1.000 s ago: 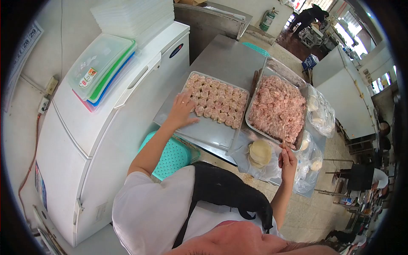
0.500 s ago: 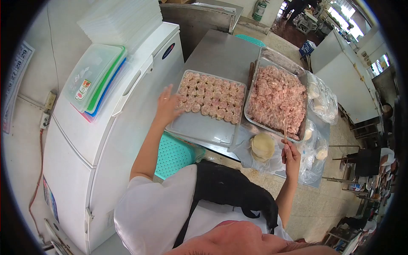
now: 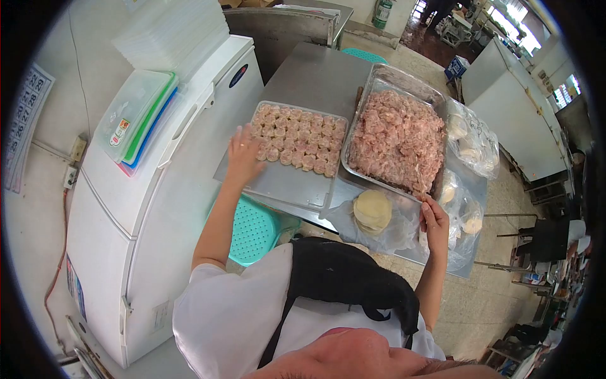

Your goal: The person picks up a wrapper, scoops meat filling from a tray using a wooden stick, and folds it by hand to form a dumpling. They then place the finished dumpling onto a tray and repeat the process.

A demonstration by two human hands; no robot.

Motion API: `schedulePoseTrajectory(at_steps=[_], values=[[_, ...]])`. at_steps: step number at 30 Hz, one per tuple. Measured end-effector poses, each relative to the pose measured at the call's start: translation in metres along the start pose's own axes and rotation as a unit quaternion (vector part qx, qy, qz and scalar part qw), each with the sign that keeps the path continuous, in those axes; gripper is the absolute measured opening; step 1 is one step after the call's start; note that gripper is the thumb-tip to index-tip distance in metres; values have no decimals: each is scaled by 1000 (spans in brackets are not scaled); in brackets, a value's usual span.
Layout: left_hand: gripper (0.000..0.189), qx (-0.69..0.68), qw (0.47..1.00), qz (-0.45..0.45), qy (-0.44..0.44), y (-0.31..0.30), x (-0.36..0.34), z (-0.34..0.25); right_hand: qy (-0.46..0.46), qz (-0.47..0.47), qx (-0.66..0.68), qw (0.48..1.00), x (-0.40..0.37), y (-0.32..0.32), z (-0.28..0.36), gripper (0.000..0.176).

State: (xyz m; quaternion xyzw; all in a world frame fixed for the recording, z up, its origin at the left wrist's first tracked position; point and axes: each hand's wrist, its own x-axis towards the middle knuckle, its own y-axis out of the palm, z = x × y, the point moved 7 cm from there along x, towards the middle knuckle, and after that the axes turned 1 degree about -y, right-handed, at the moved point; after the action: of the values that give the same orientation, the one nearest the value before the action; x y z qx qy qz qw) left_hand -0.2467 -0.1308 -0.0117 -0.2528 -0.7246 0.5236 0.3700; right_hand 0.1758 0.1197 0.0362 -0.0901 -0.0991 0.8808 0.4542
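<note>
your left hand (image 3: pixel 245 156) is open, fingers spread, at the left edge of the clear tray (image 3: pixel 284 184); from this angle you cannot tell whether the fingertips touch it. your right hand (image 3: pixel 434 218) is closed on a thin stick (image 3: pixel 421 188), with the stick's far end in the ground meat mixture (image 3: pixel 396 136) (its very tip is hard to make out).

the tray lies on the metal worktop (image 3: pixel 309 72), left of the deep metal pan (image 3: pixel 437 92). rows of open-topped dumplings (image 3: pixel 300 140) sit close together across the tray's far part, and its near strip is bare. the meat is heaped in the pan, with the far end of the pan's inside showing behind it.

near you, between your two hands, a stack of round pale wrappers (image 3: pixel 372 210) rests on a clear plastic sheet (image 3: pixel 404 222), just beside the pan's near edge. to the right of the pan you have clear plastic bags (image 3: pixel 472 140) with pale rounded lumps inside.

on your left stands a white chest freezer (image 3: pixel 165 202), carrying a pile of container lids (image 3: pixel 142 115) and, farther back, a tall stack of translucent containers (image 3: pixel 172 35). a turquoise plastic stool (image 3: pixel 254 231) is below the worktop's near left edge.
</note>
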Motion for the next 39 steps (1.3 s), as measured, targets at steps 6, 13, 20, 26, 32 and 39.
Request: schedulePoseTrajectory(at_steps=[6, 13, 20, 26, 32, 39], values=[[50, -28, 999, 4, 20, 36, 11, -44, 7, 2, 21, 1000, 3, -43, -20, 28], [51, 12, 999, 43, 7, 49, 19, -41, 26, 2, 31, 999, 6, -88, -41, 29], [56, 38, 997, 61, -16, 40, 14, -97, 42, 44, 37, 997, 12, -111, -60, 29], [57, 86, 995, 23, -54, 57, 12, -92, -33, 99, -78, 991, 24, -116, -67, 29], [45, 15, 1000, -13, 19, 9, -18, -188, -176, 139, -351, 909, 46, -122, -54, 26], [30, -278, 941, 177, 78, 34, -39, -279, -226, 73, -487, 841, 123, -128, -16, 25]])
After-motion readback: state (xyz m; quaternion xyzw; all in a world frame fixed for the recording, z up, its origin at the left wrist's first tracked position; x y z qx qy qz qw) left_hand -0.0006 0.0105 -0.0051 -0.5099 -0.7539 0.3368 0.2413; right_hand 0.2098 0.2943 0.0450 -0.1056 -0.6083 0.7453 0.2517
